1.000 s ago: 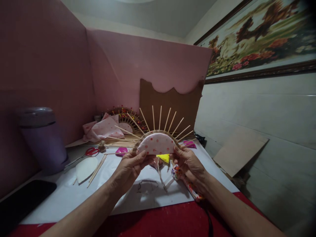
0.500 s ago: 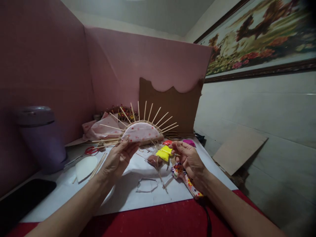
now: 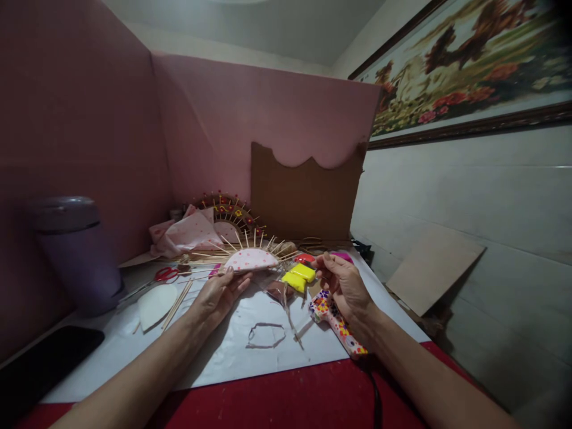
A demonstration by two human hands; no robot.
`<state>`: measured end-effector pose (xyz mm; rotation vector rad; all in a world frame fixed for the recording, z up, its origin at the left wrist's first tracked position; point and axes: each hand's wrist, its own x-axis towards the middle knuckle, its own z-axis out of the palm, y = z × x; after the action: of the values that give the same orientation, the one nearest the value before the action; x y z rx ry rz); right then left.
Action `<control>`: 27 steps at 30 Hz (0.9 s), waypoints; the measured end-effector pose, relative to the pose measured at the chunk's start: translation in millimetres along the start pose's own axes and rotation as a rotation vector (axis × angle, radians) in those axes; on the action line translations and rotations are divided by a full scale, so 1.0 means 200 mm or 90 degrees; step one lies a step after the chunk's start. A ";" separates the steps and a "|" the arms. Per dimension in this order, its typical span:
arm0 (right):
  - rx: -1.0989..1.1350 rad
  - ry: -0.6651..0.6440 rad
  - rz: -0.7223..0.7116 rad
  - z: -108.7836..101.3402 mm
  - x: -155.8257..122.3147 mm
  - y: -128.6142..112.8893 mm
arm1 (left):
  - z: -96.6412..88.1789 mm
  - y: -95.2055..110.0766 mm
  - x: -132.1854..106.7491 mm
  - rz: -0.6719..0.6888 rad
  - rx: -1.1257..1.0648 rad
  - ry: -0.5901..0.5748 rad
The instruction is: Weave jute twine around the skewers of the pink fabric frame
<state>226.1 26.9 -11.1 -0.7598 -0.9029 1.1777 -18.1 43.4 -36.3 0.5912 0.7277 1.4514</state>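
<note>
My left hand [image 3: 226, 293] is closed on the lower left edge of a half-round craft piece [image 3: 251, 260]. Pink dotted cloth covers its face, and thin wooden sticks fan out from its curved edge. To the right, my right hand [image 3: 343, 285] is raised with thumb and fingers curled together; anything in them is too small to make out. Just below it lies a flower-patterned glue gun [image 3: 342, 330] with a black cord. Beside the right fingertips are yellow clay packets [image 3: 298, 277], with a brown packet [image 3: 280, 291] and a red one [image 3: 304, 258] close by.
At left stand a purple tumbler [image 3: 78, 256] and a black phone [image 3: 53, 363]. Red-handled scissors [image 3: 166, 274], a white cut-out [image 3: 156, 305] and loose sticks [image 3: 177, 304] lie nearby. Behind are pink cloth [image 3: 187, 229], a decorated arch [image 3: 236, 210] and brown cardboard [image 3: 304, 196].
My left hand has lowered and tilted the half-round piece away, so its face looks flatter and the decorated arch behind shows more. My right hand has barely moved.
</note>
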 end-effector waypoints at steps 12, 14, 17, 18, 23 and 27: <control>-0.024 -0.006 -0.005 0.01 -0.02 -0.02 | 0.03 0.03 -0.04 -0.091 -0.064 0.017; -0.016 -0.005 -0.004 0.02 -0.02 -0.02 | 0.05 0.03 -0.05 -0.110 -0.066 0.028; -0.010 -0.005 0.001 0.02 -0.02 -0.02 | 0.06 0.04 -0.07 -0.106 -0.065 0.025; -0.011 -0.007 0.001 0.02 -0.02 -0.02 | 0.07 0.04 -0.07 -0.098 -0.063 0.022; -0.035 -0.016 -0.015 0.01 -0.02 -0.02 | 0.07 0.04 -0.06 -0.111 -0.013 0.053; -0.036 -0.015 -0.022 0.01 -0.01 -0.02 | 0.04 0.05 -0.04 -0.131 0.031 0.073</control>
<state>226.4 23.2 -7.5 -0.7739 -0.9691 1.1362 -17.9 37.0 -23.4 0.4589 0.8909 1.2877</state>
